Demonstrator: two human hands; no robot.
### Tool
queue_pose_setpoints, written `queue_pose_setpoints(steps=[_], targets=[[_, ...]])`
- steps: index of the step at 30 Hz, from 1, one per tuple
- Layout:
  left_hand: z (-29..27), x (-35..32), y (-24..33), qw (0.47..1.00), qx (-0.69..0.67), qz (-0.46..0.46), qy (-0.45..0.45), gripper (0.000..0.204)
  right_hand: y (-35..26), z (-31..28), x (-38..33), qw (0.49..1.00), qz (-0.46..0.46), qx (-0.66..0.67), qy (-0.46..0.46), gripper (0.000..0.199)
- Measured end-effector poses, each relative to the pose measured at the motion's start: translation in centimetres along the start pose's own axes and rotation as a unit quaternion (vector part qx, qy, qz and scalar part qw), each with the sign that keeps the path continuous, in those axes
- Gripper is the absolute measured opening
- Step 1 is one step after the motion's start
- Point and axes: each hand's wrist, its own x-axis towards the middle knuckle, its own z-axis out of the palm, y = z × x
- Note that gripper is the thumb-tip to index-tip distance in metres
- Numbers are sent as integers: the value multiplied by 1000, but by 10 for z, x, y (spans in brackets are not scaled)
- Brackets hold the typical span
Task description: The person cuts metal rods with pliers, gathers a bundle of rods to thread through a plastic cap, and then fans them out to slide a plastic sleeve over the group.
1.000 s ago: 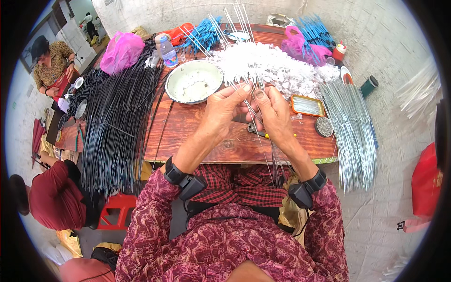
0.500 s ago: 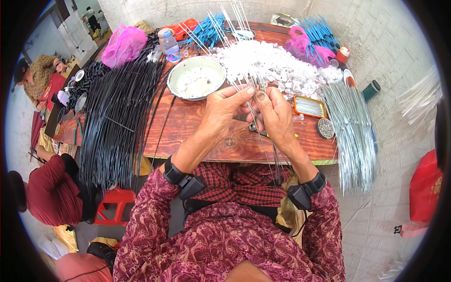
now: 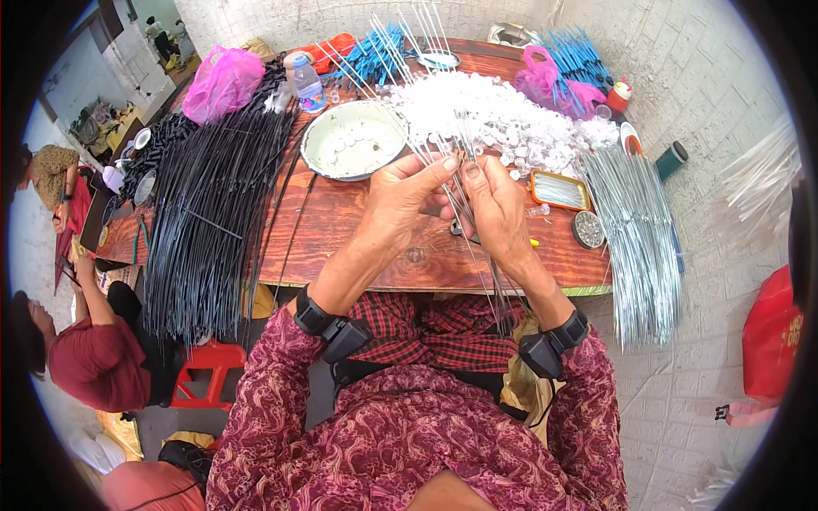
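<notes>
Silvery wires (image 3: pixel 459 201) stay pinched; maroon-shirted person (image 3: pixel 98 362) turned.

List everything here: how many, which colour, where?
Held rods: several, silvery, centre
Table: one, reddish, centre
Bowl: one, whitish, on table
Rod bundle: one, black, left
Second bundle: one, silver, right
Small pieces: one heap, whitish, right of bowl
Sticks: two bunches, blue, far edge
Plastic bags: two, pink, both sides
Water bottle: one, clear, behind bowl
Tin: one, yellow, right
Stool: one, red, lower left
Bag: one, red, right edge
Other people: several, mixed clothing, left
Left hand: one, bare, centre
Right hand: one, bare, centre
</notes>
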Motion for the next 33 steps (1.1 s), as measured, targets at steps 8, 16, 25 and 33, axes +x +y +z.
queue_pose_setpoints(steps=[8, 16, 25, 33], targets=[[2, -3, 1, 1000, -5, 4, 10, 21, 5, -6, 2, 998, 12, 56, -18, 30], [2, -5, -3, 1000, -15, 5, 2, 22, 10, -9, 0, 998, 20, 62, -16, 30], [1, -7, -2, 1000, -6, 19, 5, 20, 11, -6, 0, 999, 12, 44, 19, 33], [4, -9, 1, 999, -29, 23, -3, 24, 2, -12, 0, 1000, 14, 22, 2, 29]])
